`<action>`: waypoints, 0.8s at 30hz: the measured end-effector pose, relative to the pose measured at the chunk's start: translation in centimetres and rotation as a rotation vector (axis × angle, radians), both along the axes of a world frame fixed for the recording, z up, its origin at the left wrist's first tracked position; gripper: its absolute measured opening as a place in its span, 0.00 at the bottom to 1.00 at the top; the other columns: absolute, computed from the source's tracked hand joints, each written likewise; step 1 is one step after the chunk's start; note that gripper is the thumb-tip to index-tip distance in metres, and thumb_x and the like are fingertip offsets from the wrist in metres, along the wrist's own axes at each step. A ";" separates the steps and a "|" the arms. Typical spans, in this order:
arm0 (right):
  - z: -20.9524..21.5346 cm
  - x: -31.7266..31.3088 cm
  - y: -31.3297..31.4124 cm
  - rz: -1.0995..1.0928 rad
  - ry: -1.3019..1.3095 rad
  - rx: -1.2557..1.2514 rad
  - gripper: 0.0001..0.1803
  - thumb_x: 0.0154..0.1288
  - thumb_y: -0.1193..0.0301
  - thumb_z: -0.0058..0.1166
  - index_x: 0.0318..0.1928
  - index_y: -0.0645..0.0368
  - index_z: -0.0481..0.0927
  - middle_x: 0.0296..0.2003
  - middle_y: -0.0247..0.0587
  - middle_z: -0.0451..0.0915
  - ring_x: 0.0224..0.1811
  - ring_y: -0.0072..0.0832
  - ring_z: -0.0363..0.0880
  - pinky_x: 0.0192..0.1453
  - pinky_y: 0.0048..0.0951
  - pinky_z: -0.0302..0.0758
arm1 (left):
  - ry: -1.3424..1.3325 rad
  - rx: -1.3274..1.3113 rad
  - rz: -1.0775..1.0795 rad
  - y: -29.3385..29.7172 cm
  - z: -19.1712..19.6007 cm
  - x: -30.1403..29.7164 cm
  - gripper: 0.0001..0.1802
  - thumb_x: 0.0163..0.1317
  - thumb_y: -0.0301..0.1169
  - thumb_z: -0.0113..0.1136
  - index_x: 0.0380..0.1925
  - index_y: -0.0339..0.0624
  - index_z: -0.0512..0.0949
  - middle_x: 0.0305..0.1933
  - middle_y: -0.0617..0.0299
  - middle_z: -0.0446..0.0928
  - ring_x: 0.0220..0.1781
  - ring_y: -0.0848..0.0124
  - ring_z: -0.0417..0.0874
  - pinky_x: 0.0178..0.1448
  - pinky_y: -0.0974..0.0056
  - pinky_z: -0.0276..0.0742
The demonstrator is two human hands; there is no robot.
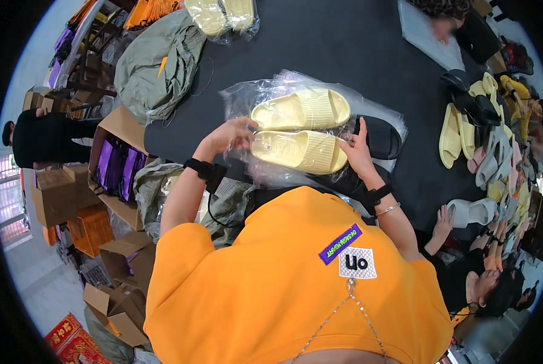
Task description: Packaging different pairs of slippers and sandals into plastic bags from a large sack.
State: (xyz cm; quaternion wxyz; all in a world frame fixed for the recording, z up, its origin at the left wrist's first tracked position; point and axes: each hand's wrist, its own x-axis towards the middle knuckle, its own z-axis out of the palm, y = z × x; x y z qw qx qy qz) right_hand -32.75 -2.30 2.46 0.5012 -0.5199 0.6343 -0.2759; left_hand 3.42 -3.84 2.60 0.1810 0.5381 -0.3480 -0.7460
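Observation:
A pair of pale yellow slide slippers lies on a stack of clear plastic bags (238,96), toes to the right. The far slipper (302,110) and the near slipper (298,150) sit side by side. I cannot tell whether film covers them. At the heel ends is my left hand (230,134), its fingers apart and reaching to the heels. My right hand (360,153) is at the near slipper's toe, thumb against it and index finger stretched out. Beyond that hand, a black slipper (380,138) lies partly under clear film.
Bagged yellow slippers (220,17) and a grey-green cloth sack (156,67) are on the far side of the black table (320,36). Many loose slippers (456,136) crowd the right. Cardboard boxes (116,142) stand at left. Another person's hand touches a white slipper (471,212).

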 end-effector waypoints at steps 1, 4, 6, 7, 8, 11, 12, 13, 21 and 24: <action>-0.1 0.1 0.0 0.008 -0.001 -0.006 0.40 0.59 0.72 0.50 0.67 0.54 0.42 0.47 0.53 0.73 0.44 0.35 0.76 0.50 0.31 0.71 | -0.022 -0.024 -0.111 0.5 -0.2 0.7 0.21 0.54 0.28 0.55 0.50 0.40 0.67 0.31 0.61 0.76 0.22 0.76 0.76 0.24 0.73 0.71; -0.3 0.2 0.1 0.010 0.020 -0.047 0.32 0.59 0.72 0.51 0.63 0.60 0.55 0.35 0.42 0.77 0.37 0.28 0.76 0.46 0.28 0.71 | -0.184 -0.080 -0.343 2.1 0.3 1.4 0.25 0.49 0.31 0.62 0.48 0.39 0.69 0.31 0.61 0.75 0.20 0.75 0.76 0.22 0.74 0.70; -0.4 -0.2 0.0 0.042 0.096 -0.031 0.29 0.59 0.71 0.51 0.61 0.61 0.60 0.34 0.41 0.77 0.36 0.27 0.75 0.44 0.27 0.71 | -0.196 -0.030 -0.316 2.7 1.8 1.4 0.23 0.48 0.32 0.63 0.45 0.39 0.71 0.30 0.62 0.76 0.19 0.75 0.75 0.22 0.73 0.70; -0.5 -0.3 -0.1 0.058 0.136 -0.023 0.27 0.59 0.71 0.51 0.59 0.62 0.63 0.34 0.41 0.77 0.35 0.26 0.75 0.43 0.27 0.71 | -0.201 -0.006 -0.302 2.8 2.0 1.6 0.22 0.47 0.32 0.64 0.43 0.39 0.73 0.29 0.62 0.76 0.19 0.75 0.74 0.22 0.73 0.71; -0.6 -0.3 -0.2 0.043 0.120 -0.032 0.26 0.59 0.71 0.51 0.58 0.63 0.64 0.34 0.40 0.77 0.35 0.26 0.75 0.43 0.27 0.71 | -0.153 -0.068 -0.391 2.5 1.6 1.8 0.18 0.50 0.32 0.63 0.41 0.38 0.75 0.31 0.62 0.76 0.24 0.74 0.76 0.28 0.71 0.73; -1.0 -0.3 -0.4 0.000 0.073 -0.040 0.24 0.59 0.71 0.51 0.56 0.64 0.67 0.34 0.41 0.77 0.35 0.24 0.75 0.41 0.26 0.71 | -0.182 -0.490 -0.279 2.1 1.5 -0.4 0.18 0.54 0.33 0.60 0.44 0.39 0.74 0.32 0.60 0.76 0.30 0.74 0.77 0.34 0.68 0.74; -1.0 -0.2 -0.4 -0.018 0.059 -0.032 0.23 0.59 0.70 0.52 0.55 0.64 0.67 0.34 0.41 0.77 0.35 0.24 0.75 0.41 0.26 0.71 | -0.379 -0.632 -0.411 1.4 1.1 -0.7 0.21 0.55 0.36 0.60 0.50 0.46 0.72 0.33 0.60 0.75 0.39 0.69 0.77 0.42 0.65 0.72; -0.9 0.1 -0.6 -0.030 0.046 -0.027 0.23 0.59 0.70 0.52 0.55 0.64 0.67 0.34 0.41 0.77 0.35 0.24 0.75 0.41 0.26 0.71 | -0.482 -0.885 -0.434 0.7 0.3 -1.1 0.22 0.55 0.37 0.59 0.51 0.45 0.72 0.34 0.58 0.75 0.40 0.66 0.77 0.43 0.63 0.72; -1.8 0.2 -0.4 -0.165 -0.274 0.072 0.15 0.62 0.69 0.51 0.45 0.66 0.74 0.32 0.35 0.78 0.34 0.20 0.74 0.40 0.21 0.70 | -0.636 -1.518 -0.511 -0.7 -2.2 -8.9 0.29 0.52 0.45 0.57 0.50 0.39 0.68 0.49 0.50 0.69 0.56 0.52 0.65 0.61 0.50 0.57; -0.9 0.4 -0.6 -0.173 -0.222 0.053 0.10 0.62 0.69 0.51 0.38 0.64 0.76 0.29 0.32 0.77 0.31 0.17 0.73 0.37 0.19 0.70 | -0.569 -1.395 -0.419 -0.6 -2.9 -10.8 0.20 0.49 0.36 0.56 0.41 0.36 0.72 0.46 0.49 0.67 0.54 0.51 0.63 0.56 0.49 0.58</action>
